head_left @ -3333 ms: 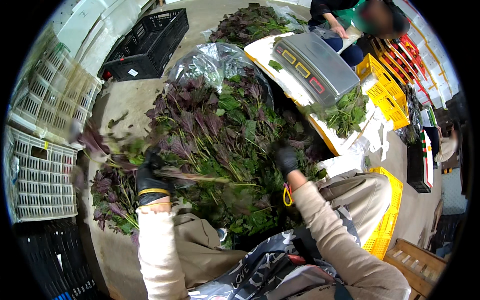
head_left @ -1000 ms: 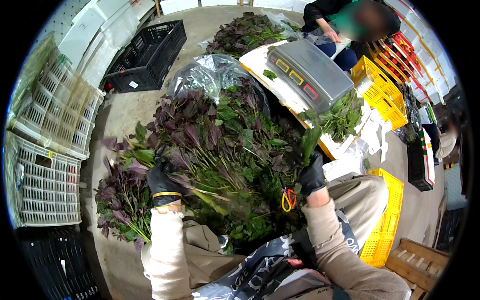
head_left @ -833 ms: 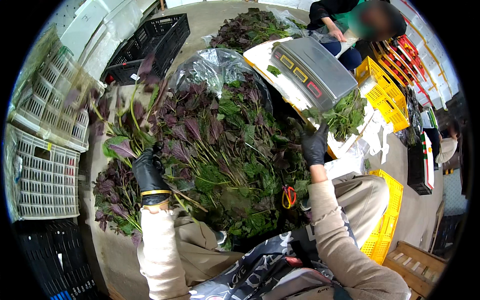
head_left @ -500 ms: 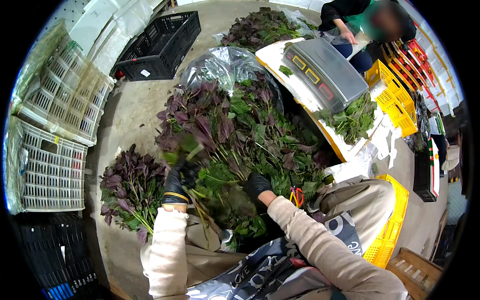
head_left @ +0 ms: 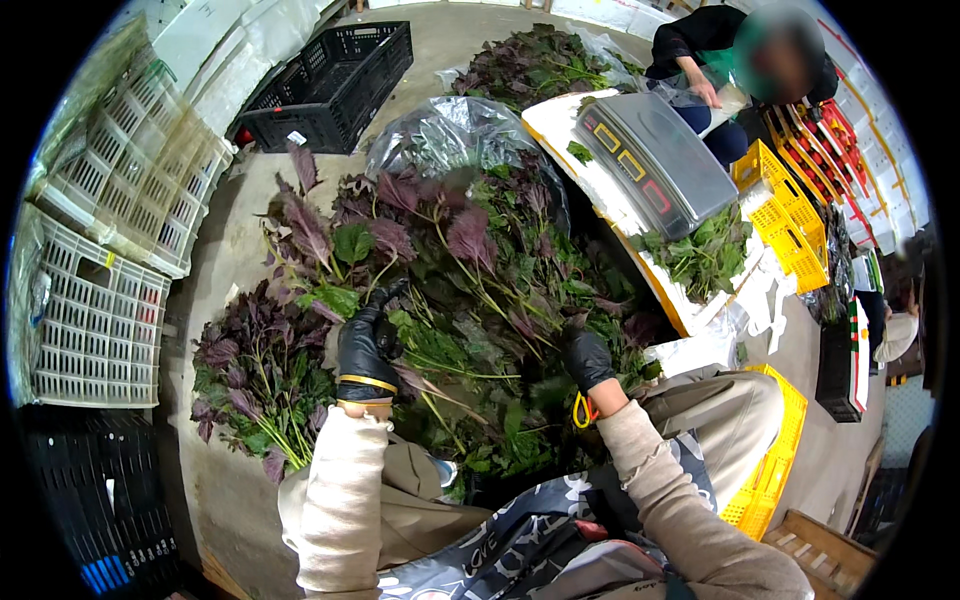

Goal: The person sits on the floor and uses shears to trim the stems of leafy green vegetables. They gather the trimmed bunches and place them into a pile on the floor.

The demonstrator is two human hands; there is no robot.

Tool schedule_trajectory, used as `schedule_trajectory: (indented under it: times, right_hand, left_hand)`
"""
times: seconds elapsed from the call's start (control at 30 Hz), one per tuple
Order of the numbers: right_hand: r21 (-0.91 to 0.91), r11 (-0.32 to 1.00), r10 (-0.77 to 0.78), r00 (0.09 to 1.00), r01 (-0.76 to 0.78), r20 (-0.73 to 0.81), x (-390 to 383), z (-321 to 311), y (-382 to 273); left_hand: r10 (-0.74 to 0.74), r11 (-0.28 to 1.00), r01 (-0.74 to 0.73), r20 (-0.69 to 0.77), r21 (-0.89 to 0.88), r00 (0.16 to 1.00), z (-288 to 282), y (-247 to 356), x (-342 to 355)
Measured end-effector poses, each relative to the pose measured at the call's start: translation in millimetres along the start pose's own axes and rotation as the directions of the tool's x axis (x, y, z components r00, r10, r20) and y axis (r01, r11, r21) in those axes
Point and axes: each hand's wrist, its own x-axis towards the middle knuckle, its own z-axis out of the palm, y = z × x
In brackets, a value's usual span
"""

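My left hand (head_left: 368, 345), in a black glove with a yellow band at the wrist, is closed round several purple perilla sprigs (head_left: 310, 240). Their leaves stand up above the fist and cut stems poke out below it. My right hand (head_left: 588, 360), also black-gloved, is closed on the stem end of another perilla sprig (head_left: 475, 245), whose leaves point away up and left. Both hands are over a big heap of perilla (head_left: 480, 350) in front of my knees. Scissors (head_left: 584, 410) with orange-yellow handles lie just below my right wrist.
A tied-looking bunch of perilla (head_left: 265, 370) lies on the floor at left. Beyond the heap are a clear plastic bag (head_left: 450, 130) and a black crate (head_left: 330, 85). A scale (head_left: 655, 160) stands on a white foam box at right. Another person (head_left: 700, 75) works behind it.
My right hand has moved right and a little up, drawing a sprig from the heap. The sprigs in my left hand have swung upright, their leaves now spread further up and left.
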Motion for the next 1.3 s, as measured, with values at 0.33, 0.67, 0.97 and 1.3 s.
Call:
schedule_trajectory:
  times: [0.33,0.67,0.97,1.3]
  right_hand:
    - [0.114,0.988,-0.041,0.898,0.101,-0.437,-21.3,-37.4,-5.8]
    - [0.533,0.772,0.058,0.795,0.348,-0.604,-49.9,-57.4,-68.7]
    - [0.259,0.769,-0.305,0.692,0.584,-0.654,-64.6,-43.3,-103.4]
    - [0.428,0.712,-0.283,0.785,0.556,-0.551,-61.5,-36.5,-102.1]
  left_hand:
    - [0.142,0.985,-0.138,-0.029,0.105,0.989,15.0,-5.1,-1.6]
    - [0.079,0.996,-0.080,-0.020,-0.036,0.997,26.4,-18.0,-1.4]
    - [0.100,0.982,-0.101,0.011,0.157,0.995,23.3,-34.6,0.0]
    - [0.489,0.272,-0.709,0.542,0.650,0.684,6.2,-32.1,-4.5]
